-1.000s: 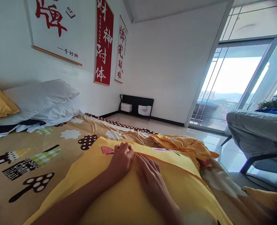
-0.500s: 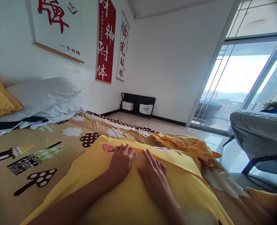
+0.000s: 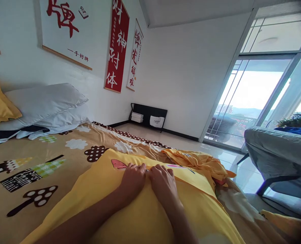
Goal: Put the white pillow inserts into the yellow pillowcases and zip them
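A plump yellow pillow in a pillowcase (image 3: 145,217) lies on the bed in front of me, with pink printed patches near its far edge. Across its upper side runs a seam or opening edge of the case. My left hand (image 3: 133,178) has its fingers curled over that edge, closed on the cloth. Close beside it, my right hand (image 3: 163,179) is also closed, its fingers bent and pinching the same edge. Between the two hands a tiny greyish spot shows at the edge, too small to name. The fingertips are partly hidden in the fabric.
A crumpled orange-yellow cloth (image 3: 198,162) lies past the pillow's far right side. White pillows (image 3: 48,101) and a yellow cushion (image 3: 0,101) rest at the left on the patterned bedspread (image 3: 71,173). A grey chair (image 3: 280,159) stands right, near the sliding glass door (image 3: 252,98).
My right hand has gone from lying fairly flat with stretched fingers to curled fingers gripping the case edge, closer to my left hand. The left stays on the edge. The view has shifted slightly.
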The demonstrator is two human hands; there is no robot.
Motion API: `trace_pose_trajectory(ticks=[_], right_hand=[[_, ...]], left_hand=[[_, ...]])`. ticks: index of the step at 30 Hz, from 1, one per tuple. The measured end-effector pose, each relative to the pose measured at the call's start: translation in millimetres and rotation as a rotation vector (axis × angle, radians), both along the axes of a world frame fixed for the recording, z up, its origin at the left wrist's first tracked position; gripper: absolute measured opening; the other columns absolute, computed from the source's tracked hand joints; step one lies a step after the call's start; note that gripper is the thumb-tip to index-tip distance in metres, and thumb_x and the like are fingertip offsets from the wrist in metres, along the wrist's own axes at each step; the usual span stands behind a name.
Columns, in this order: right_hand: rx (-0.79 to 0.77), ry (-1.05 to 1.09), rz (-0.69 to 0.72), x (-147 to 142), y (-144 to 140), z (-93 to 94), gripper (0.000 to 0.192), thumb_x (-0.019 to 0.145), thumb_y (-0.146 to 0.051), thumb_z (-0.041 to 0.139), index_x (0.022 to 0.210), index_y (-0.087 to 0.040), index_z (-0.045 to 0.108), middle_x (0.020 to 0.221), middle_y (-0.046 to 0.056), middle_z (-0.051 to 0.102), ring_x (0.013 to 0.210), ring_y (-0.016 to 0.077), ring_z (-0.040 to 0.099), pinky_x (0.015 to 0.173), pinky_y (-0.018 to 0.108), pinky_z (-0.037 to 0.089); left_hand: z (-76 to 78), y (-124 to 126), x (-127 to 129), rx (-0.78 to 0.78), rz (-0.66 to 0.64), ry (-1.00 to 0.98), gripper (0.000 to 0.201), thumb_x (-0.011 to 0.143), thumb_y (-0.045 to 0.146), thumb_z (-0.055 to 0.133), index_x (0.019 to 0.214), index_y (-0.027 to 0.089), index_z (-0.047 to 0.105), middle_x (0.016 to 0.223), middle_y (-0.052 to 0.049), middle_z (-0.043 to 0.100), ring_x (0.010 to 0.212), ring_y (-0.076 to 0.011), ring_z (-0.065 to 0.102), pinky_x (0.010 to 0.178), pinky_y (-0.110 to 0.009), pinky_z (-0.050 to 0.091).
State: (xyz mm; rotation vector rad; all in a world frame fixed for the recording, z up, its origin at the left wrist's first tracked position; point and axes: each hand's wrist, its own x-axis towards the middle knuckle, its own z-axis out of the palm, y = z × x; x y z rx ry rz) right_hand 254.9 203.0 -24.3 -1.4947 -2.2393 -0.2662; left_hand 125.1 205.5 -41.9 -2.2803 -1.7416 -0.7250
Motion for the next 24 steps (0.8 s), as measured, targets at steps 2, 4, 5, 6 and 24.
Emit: trace_pose_trajectory(ticks=[2, 4, 5, 6, 24], right_hand=[[0.001, 0.016, 0.005, -4.8, 4.7, -4.8, 0.021, 0.087, -0.012, 0.048, 0.079, -0.021, 0.065, 0.088, 0.003, 0.067, 0.089, 0.0190, 0.057, 0.077, 0.033, 0.026], [0.048, 0.097, 0.018, -5.9, 9.0, -17.7, 0.021, 0.088, -0.014, 0.050, 0.077, -0.022, 0.065, 0.086, 0.002, 0.067, 0.087, 0.0179, 0.057, 0.077, 0.032, 0.026], [0.077, 0.140, 0.028, -5.3, 10.6, -24.9, 0.020, 0.088, -0.014, 0.051, 0.077, -0.022, 0.065, 0.084, 0.001, 0.067, 0.086, 0.0176, 0.056, 0.077, 0.031, 0.026], [0.105, 0.177, 0.042, -4.3, 11.9, -31.5, 0.019, 0.088, -0.014, 0.052, 0.076, -0.022, 0.065, 0.084, 0.001, 0.066, 0.085, 0.0173, 0.056, 0.078, 0.030, 0.027], [0.420, 0.352, 0.139, 11.9, -5.7, -23.1, 0.029, 0.089, -0.014, 0.047, 0.068, -0.022, 0.066, 0.070, -0.003, 0.068, 0.068, 0.0136, 0.059, 0.075, 0.029, 0.027]], left_hand=[[-1.4, 0.3, -1.0, -0.023, -0.033, -0.005, 0.021, 0.092, 0.014, 0.036, 0.090, 0.015, 0.057, 0.080, -0.007, 0.066, 0.079, -0.0218, 0.061, 0.074, -0.034, 0.039], [-4.0, -0.2, -2.0, -0.034, -0.051, 0.012, 0.022, 0.092, 0.014, 0.036, 0.088, 0.015, 0.057, 0.080, -0.007, 0.066, 0.078, -0.0213, 0.061, 0.073, -0.032, 0.040], [-5.6, -0.6, -2.2, -0.029, -0.054, 0.030, 0.023, 0.093, 0.014, 0.035, 0.088, 0.015, 0.057, 0.080, -0.007, 0.066, 0.078, -0.0214, 0.061, 0.073, -0.032, 0.040], [-7.3, -1.1, -2.2, -0.017, -0.056, 0.050, 0.024, 0.093, 0.014, 0.034, 0.088, 0.015, 0.057, 0.080, -0.008, 0.066, 0.078, -0.0216, 0.061, 0.073, -0.033, 0.040], [10.1, -26.1, -16.8, -0.023, -0.025, -0.159, 0.029, 0.095, 0.027, 0.033, 0.086, 0.019, 0.060, 0.079, -0.005, 0.067, 0.079, -0.0200, 0.059, 0.075, -0.030, 0.041]])
